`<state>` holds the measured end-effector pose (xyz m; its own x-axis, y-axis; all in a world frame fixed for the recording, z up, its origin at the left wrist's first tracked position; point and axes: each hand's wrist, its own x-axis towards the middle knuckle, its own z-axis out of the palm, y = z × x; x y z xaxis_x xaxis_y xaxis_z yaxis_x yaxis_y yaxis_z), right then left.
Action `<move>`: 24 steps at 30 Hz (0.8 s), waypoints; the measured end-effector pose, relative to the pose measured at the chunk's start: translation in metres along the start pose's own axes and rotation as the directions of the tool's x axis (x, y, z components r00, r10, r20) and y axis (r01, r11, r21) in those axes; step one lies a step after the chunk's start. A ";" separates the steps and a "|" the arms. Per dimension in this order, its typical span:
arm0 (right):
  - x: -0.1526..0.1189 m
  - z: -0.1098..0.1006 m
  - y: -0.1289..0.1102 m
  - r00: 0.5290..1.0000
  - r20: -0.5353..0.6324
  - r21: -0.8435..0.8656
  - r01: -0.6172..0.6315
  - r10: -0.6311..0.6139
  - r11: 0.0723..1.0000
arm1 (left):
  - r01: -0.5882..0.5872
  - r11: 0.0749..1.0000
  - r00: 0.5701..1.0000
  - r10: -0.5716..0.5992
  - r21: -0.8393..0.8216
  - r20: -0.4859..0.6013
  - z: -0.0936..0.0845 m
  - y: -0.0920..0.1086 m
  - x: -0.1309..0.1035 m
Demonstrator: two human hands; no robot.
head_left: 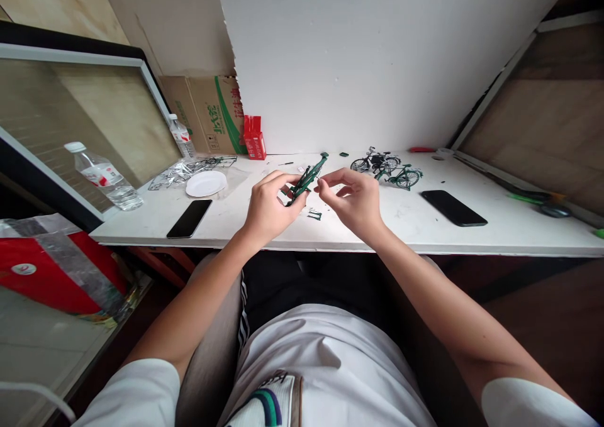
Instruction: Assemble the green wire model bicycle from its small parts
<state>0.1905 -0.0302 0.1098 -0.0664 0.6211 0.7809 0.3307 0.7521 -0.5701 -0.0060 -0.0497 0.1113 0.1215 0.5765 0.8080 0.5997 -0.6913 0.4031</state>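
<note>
Head view: green frame held above the table's near edge, loose parts beneath

The green model frame is tilted in the air near the middle of the table's near edge, pinched by the fingers of the left hand. The right hand is just beside it, thumb and forefinger nearly together; I cannot tell whether they hold a tiny part.

The frame looks thin, so a hard squeeze or sideways push could bend or snap it. A loose pinch could let it twist. Anything small that slips may bounce over the near edge, since the hands work so close to it. The small green pieces on the table below could be swept off by a wrist.

Towards the far edge, right of centre, the black model bicycle and green model bicycle are close together, where a rightward reach might knock them. The right phone and left phone flank the hands. Near the left end are the white plate, clear bag and water bottle; the white board closes off the far edge.
</note>
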 end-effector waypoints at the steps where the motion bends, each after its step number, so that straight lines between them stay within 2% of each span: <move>1: -0.001 0.000 0.003 0.994 -0.039 -0.108 0.101 -0.106 0.989 | 0.007 1.000 1.000 -0.007 -0.007 0.000 0.000 -0.001 0.000; 4: -0.001 0.000 0.013 0.922 -0.025 -0.396 0.345 -0.386 0.851 | -0.001 1.000 1.000 0.001 0.012 -0.008 0.001 -0.001 -0.001; 6: -0.001 0.000 0.016 0.891 0.015 -0.496 0.401 -0.454 0.770 | -0.020 0.999 1.000 0.021 0.046 -0.011 0.002 0.000 -0.003; 7: -0.001 0.001 0.016 0.892 0.018 -0.515 0.396 -0.452 0.760 | -0.032 0.997 0.999 0.033 0.068 -0.013 0.002 0.000 -0.004; 10: -0.002 0.002 0.012 0.934 -0.021 -0.436 0.312 -0.356 0.844 | -0.069 0.985 0.997 0.074 0.161 -0.025 0.004 -0.002 -0.006; 13: -0.002 0.002 0.007 0.988 -0.011 -0.162 0.149 -0.152 0.976 | -0.105 0.965 0.993 0.114 0.239 -0.025 0.004 -0.006 -0.008; 15: 0.000 0.001 0.006 0.997 0.071 0.036 -0.013 0.011 0.999 | -0.128 0.954 0.990 0.140 0.271 -0.028 0.004 -0.007 -0.008; 18: 0.003 0.000 0.004 0.964 0.217 0.234 -0.208 0.157 0.950 | -0.172 0.931 0.980 0.196 0.321 -0.044 0.004 -0.008 -0.009; 22: 0.005 0.001 -0.002 0.919 0.319 0.355 -0.343 0.232 0.870 | -0.222 0.904 0.965 0.257 0.367 -0.049 0.004 -0.010 -0.009; 24: 0.005 0.000 -0.006 0.880 0.398 0.412 -0.425 0.260 0.806 | -0.233 0.894 0.962 0.270 0.382 -0.047 0.005 -0.012 -0.009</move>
<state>0.1881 -0.0316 0.1168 -0.3474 0.8298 0.4368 -0.0929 0.4331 -0.8965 -0.0109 -0.0445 0.0973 0.2421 0.3472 0.9060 0.8100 -0.5864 0.0083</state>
